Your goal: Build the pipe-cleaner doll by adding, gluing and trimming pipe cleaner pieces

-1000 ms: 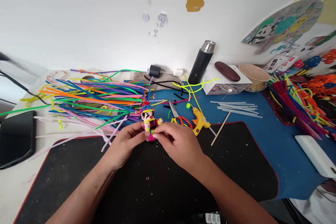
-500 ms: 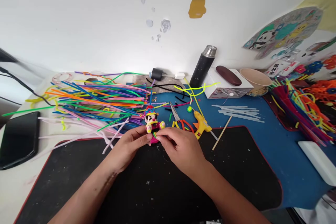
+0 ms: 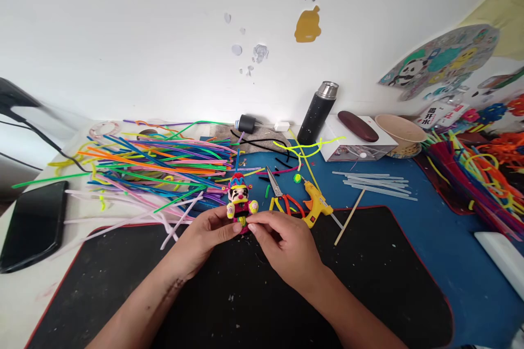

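Note:
A small pipe-cleaner doll stands upright between my hands, with a blue and red hat, a pale face with black markings, yellow arms and a magenta body. My left hand is closed around its lower left side. From the other side, my right hand pinches at the front of the body, where a green and yellow strip shows. Fingertips hide part of the lower body. Just beyond my right hand lie red-handled pliers and a yellow glue gun.
Loose pipe cleaners cover the back left, near a black phone. Behind the pliers stand a black flask and a white box. Glue sticks and a wooden stick lie right. A black mat spreads beneath my arms.
The camera view has tilted up slightly, so everything appears lower. The doll now faces me more squarely, and both hands keep nearly the same grip on it.

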A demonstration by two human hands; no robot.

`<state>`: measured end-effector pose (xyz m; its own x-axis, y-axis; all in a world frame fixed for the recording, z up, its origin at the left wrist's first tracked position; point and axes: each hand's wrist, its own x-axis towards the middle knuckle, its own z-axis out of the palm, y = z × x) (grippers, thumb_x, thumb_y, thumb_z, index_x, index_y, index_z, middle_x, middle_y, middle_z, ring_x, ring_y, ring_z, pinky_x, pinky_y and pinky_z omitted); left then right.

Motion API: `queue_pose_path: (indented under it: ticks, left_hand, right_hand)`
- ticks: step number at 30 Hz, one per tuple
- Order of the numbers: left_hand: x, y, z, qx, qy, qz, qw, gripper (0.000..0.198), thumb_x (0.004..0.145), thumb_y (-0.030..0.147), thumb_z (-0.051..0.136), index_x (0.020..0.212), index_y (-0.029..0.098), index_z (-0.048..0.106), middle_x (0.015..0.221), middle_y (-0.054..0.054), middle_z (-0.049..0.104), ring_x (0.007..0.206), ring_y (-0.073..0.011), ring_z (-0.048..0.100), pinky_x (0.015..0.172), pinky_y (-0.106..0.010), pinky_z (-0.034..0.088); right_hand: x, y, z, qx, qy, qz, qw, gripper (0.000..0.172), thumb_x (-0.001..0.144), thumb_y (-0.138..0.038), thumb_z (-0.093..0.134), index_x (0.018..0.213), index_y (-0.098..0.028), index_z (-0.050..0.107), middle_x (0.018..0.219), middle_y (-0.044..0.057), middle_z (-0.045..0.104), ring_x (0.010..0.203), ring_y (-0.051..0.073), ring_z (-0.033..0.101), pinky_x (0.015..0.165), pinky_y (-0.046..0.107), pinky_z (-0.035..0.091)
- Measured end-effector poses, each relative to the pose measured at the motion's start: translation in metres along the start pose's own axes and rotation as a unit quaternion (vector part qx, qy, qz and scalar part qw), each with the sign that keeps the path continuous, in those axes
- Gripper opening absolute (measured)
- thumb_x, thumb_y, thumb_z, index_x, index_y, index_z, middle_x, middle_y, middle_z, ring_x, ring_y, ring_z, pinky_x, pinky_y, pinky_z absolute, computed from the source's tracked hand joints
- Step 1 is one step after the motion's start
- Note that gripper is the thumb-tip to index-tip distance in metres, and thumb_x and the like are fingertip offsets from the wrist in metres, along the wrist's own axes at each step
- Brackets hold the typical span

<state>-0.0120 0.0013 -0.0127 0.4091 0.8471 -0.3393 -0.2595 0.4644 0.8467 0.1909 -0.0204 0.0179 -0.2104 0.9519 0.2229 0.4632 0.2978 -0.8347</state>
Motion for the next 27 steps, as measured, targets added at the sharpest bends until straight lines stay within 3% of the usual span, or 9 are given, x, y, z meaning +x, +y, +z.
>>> queue_pose_path:
  ticks: [6, 14, 23, 27]
  left_hand:
    - [0.0007, -0.0002, 0.0015, -0.021, 0.018, -0.01, 1.0, 0.04, 0.078, 0.037, 0.092, 0.114, 0.022, 0.085, 0.117, -0.01, 0.083, 0.111, -0.03, 0.074, 0.109, -0.04, 0.049]
    - [0.0011, -0.0038, -0.0005, -0.017, 0.01, 0.001, 1.0, 0.036, 0.082, 0.034, 0.089, 0.116, 0.023, 0.084, 0.111, -0.008, 0.084, 0.103, -0.0253, 0.074, 0.103, -0.035, 0.052]
    - [-0.0001, -0.0064, -0.0036, 0.023, 0.006, 0.009, 1.0, 0.038, 0.084, 0.035, 0.087, 0.119, 0.02, 0.083, 0.117, -0.011, 0.083, 0.111, -0.0311, 0.073, 0.101, -0.038, 0.054]
    - [-0.0005, -0.006, -0.0034, 0.031, -0.009, 0.009, 0.999, 0.038, 0.085, 0.035, 0.086, 0.12, 0.022, 0.083, 0.119, -0.01, 0.083, 0.11, -0.0298, 0.074, 0.099, -0.036, 0.054]
  right_hand:
    - [-0.0083, 0.0063, 0.0004, 0.025, 0.026, 0.052, 0.998, 0.018, 0.1, -0.026, 0.065, 0.105, -0.026, 0.082, 0.08, 0.001, 0.081, 0.066, 0.018, 0.075, 0.065, 0.028, 0.06]
    - [-0.0062, 0.0042, 0.0035, 0.042, 0.007, 0.021, 0.999, 0.019, 0.101, -0.022, 0.065, 0.108, -0.026, 0.082, 0.105, 0.003, 0.086, 0.093, 0.021, 0.081, 0.085, 0.029, 0.061]
    - [-0.0059, 0.0026, 0.0032, 0.038, -0.002, 0.056, 0.998, 0.016, 0.1, -0.025, 0.065, 0.1, -0.026, 0.081, 0.088, 0.002, 0.083, 0.071, 0.017, 0.074, 0.069, 0.027, 0.057]
    - [-0.0052, 0.0016, 0.0032, 0.028, 0.0, 0.068, 0.997, 0.014, 0.098, -0.025, 0.066, 0.094, -0.024, 0.079, 0.074, -0.001, 0.075, 0.063, 0.015, 0.066, 0.062, 0.025, 0.051]
